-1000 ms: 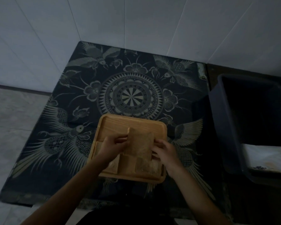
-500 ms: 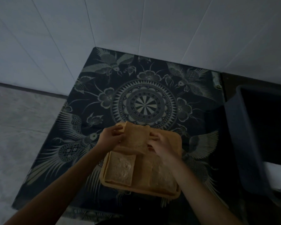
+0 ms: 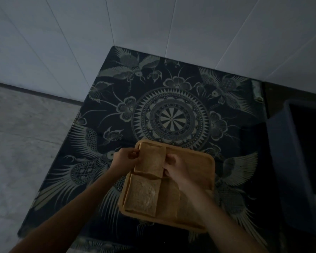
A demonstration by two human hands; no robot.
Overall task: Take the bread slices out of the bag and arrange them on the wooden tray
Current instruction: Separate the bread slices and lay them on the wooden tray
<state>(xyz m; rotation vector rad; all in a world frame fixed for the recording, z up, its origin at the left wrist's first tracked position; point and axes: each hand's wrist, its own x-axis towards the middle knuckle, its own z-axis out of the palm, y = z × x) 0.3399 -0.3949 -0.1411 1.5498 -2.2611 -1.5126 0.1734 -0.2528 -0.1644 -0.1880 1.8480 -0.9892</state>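
At the far left of the frame lies a pale grey floor (image 3: 22, 143), with a white tiled wall (image 3: 117, 24) filling the upper part of the view. Right of the floor, a dark cloth (image 3: 171, 99) patterned with birds, flowers and a round central medallion covers the middle of the frame.

The left hand (image 3: 125, 158) comes in from the lower left, its forearm running diagonally up toward the centre. Its fingers are curled and pinch the left edge of a bread slice (image 3: 150, 160). That slice sits at the upper left corner of the wooden tray (image 3: 207, 172), which lies on the cloth at lower centre, just below the medallion. Whether the slice lies flat on the tray or is slightly raised cannot be told in the dim light.

Below the held slice, a second bread slice (image 3: 141, 195) lies flat in the lower left part of the tray, and just to its right a third slice (image 3: 169, 199) lies beside it, touching or slightly overlapped along the shared edge.

The right hand (image 3: 179, 170) reaches in from the lower right, over the middle of the tray, with its fingers bent and pressed against the right edge of the held slice, so both hands grip the same piece.

At the far right edge stands a dark bin (image 3: 285, 161), well apart from the tray.
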